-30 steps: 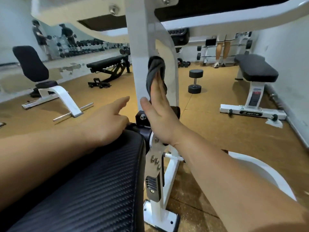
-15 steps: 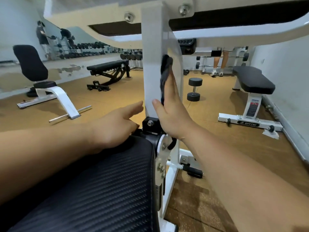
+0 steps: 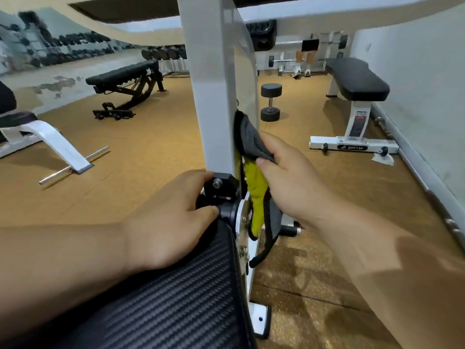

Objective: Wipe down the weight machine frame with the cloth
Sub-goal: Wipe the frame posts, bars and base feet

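Looking down from my head: my right hand point(image 3: 289, 182) pinches the grey-and-yellow cloth point(image 3: 251, 142), thumb on top, bunching it against the right face of the white upright post point(image 3: 214, 96). The cloth looks soft, light and floppy, its tail dangling, so I'd gather a fuller handful. My left hand point(image 3: 173, 217) curls round the black pivot fitting point(image 3: 221, 182).
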